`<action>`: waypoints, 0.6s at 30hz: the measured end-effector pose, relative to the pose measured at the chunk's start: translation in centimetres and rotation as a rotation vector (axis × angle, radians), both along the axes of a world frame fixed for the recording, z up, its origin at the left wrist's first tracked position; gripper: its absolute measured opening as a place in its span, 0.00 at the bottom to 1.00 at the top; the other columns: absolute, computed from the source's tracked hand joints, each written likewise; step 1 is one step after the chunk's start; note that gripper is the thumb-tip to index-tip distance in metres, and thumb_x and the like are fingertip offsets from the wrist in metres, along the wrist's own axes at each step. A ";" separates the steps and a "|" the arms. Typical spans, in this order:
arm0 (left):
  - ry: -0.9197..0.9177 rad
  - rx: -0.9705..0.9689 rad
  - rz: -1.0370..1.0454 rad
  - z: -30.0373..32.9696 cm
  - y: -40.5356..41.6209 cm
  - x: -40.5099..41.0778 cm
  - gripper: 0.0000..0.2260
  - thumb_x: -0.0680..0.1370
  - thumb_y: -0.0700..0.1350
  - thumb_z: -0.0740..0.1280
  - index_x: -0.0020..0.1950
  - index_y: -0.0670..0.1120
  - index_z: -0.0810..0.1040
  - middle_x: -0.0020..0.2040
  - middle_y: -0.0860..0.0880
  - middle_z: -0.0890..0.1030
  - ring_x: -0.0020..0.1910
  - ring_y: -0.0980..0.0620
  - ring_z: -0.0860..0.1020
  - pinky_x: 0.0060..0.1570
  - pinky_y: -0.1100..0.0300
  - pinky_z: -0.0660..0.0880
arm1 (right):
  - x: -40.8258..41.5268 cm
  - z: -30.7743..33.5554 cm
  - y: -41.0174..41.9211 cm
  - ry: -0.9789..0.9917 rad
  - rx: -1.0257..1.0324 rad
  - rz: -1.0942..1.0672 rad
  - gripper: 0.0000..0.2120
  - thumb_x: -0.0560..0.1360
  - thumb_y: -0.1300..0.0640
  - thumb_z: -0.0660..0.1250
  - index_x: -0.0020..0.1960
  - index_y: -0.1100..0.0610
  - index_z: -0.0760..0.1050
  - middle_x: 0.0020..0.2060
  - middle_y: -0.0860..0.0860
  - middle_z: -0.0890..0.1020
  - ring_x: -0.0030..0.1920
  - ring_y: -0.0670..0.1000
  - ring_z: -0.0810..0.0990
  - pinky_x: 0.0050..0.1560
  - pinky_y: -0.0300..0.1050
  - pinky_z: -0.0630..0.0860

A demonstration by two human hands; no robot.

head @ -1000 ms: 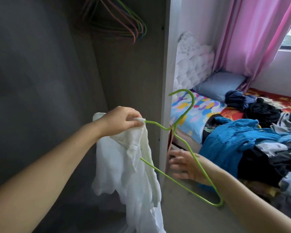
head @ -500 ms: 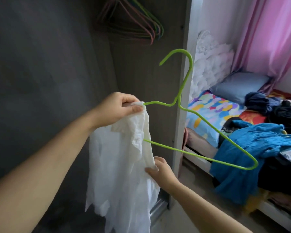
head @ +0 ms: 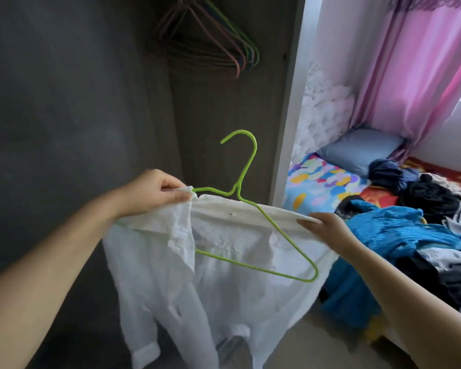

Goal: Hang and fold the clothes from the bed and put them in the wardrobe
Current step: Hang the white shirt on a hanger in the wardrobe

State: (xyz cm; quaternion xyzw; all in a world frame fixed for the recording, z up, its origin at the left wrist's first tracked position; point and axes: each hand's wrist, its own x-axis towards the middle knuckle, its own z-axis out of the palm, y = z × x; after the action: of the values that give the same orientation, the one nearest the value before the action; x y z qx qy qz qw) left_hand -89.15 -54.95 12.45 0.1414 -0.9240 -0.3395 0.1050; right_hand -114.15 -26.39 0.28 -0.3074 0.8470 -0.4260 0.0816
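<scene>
A: Hands? 
B: Left hand [head: 155,191] pinches white shirt [head: 224,262] shoulder onto green hanger [head: 253,209] end, anchoring it. Right hand [head: 328,227] grips the collar edge, stretching it open for the free arm. 
A: Beyond? 
B: Spare hangers [head: 213,49] in the wardrobe [head: 224,123]; clothes pile [head: 410,235] on the bed [head: 328,182], waiting.

— What is different from a second ago?

— The right hand [head: 328,230] is off the lower hem and now pinches the white shirt's [head: 224,262] top edge, pulling it out to the right. The shirt, bunched under the left hand [head: 155,193] before, is now spread wide between both hands.

— And the green hanger [head: 250,209]?

— Its hook now points up instead of leaning toward the bed, and its right arm now lies against the spread cloth, no longer out in the open air.
</scene>
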 end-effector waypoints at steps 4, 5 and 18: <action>-0.045 -0.346 0.104 -0.3 1.8 -1.3 0.08 0.76 0.55 0.68 0.50 0.54 0.84 0.44 0.55 0.84 0.47 0.56 0.80 0.50 0.57 0.75 | -0.5 1.3 1.6 0.190 0.153 -0.009 0.22 0.76 0.51 0.67 0.26 0.51 0.64 0.23 0.45 0.64 0.28 0.48 0.63 0.31 0.45 0.60; -0.031 -0.426 0.138 -0.5 2.3 -1.5 0.09 0.76 0.56 0.66 0.50 0.55 0.83 0.43 0.54 0.84 0.46 0.53 0.80 0.47 0.57 0.74 | -0.6 1.1 2.0 0.217 0.175 -0.025 0.22 0.77 0.51 0.66 0.27 0.51 0.64 0.23 0.46 0.65 0.28 0.49 0.64 0.32 0.46 0.61; 0.320 -0.307 0.247 -6.3 5.8 -2.8 0.15 0.77 0.55 0.66 0.42 0.43 0.80 0.32 0.46 0.76 0.35 0.46 0.74 0.37 0.55 0.68 | 7.8 3.4 0.5 0.437 -0.007 0.137 0.12 0.77 0.56 0.61 0.55 0.58 0.78 0.42 0.49 0.80 0.44 0.51 0.78 0.44 0.37 0.66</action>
State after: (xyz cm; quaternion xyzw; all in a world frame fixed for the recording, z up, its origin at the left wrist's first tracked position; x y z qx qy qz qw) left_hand -91.92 -49.19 6.16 0.1800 -0.9120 -0.1978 0.3109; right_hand -106.37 -25.93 3.70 -0.4493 0.8203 -0.3457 -0.0761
